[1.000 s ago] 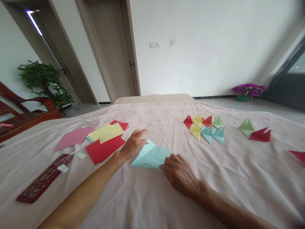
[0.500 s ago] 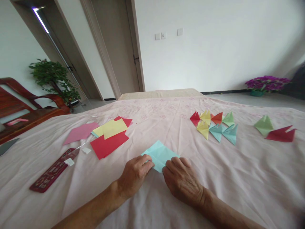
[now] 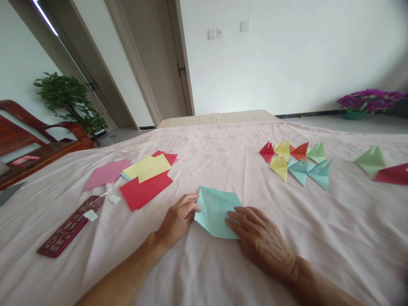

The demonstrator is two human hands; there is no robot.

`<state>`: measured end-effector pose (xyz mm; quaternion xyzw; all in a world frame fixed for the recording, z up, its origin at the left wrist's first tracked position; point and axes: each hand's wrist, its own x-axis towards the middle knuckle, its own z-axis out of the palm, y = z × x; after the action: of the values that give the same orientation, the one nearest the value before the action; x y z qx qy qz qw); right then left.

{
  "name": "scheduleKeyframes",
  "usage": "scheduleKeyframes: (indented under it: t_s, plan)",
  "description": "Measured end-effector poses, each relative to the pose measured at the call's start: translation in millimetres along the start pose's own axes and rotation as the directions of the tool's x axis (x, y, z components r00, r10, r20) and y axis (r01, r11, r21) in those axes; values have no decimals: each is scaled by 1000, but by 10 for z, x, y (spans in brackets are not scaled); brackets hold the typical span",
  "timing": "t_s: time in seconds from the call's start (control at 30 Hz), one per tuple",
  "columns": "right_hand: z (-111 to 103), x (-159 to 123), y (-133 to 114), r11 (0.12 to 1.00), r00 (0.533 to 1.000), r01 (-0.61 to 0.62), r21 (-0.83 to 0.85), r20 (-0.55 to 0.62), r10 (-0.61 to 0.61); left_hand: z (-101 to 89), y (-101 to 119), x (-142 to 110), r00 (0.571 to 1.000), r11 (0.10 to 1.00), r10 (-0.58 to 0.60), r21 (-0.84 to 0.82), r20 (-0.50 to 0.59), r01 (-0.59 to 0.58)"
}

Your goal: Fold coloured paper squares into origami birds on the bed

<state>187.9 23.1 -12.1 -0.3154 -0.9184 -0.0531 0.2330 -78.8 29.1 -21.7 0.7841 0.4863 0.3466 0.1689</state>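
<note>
A creased light-blue sheet of origami paper (image 3: 216, 212) lies in front of me on the pink tablecloth. At its left edge, my left hand (image 3: 181, 214) pinches the paper between thumb and fingers. My right hand (image 3: 259, 236) rests on the right side of the sheet, palm down, fingers stretched out over the corner. Beyond it to the right stand folded paper pieces: a red one (image 3: 267, 151), a yellow one (image 3: 279, 168), an orange one (image 3: 299, 151) and a blue one (image 3: 321, 174), among several others.
Loose red paper (image 3: 146, 193), yellow paper (image 3: 154, 167) and pink paper (image 3: 106, 175) lie to the left. Nearer are a dark red patterned case (image 3: 65, 233) and a white scrap (image 3: 91, 215). Far right sit a green folded piece (image 3: 371, 161) and a red folded piece (image 3: 393, 174).
The blue paper has turned and lies more spread out. My right hand has gone from curled fingers to flat ones on the sheet. The view has shifted slightly.
</note>
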Motion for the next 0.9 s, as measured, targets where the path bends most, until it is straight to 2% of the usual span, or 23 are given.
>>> scheduleKeyframes:
  t_s: [0.2,0.37,0.53,0.7,0.9]
  plan:
    - [57,5,19,997,996,-65,38,67,62,-60,5,-61,998,991,39,124,51,-45]
    - [40,5,32,997,995,-74,13,62,73,-130,115,-173,985,945,121,288,124,-152]
    - [-39,28,-18,998,998,-56,38,0,56,-96,171,-197,966,884,252,394,49,-251]
    - [-68,8,-173,995,997,31,92,-76,-24,-12,137,10,975,858,222,481,-27,-182]
    - [-42,-27,-110,993,987,-107,43,122,101,31,128,100,985,859,175,487,6,-156]
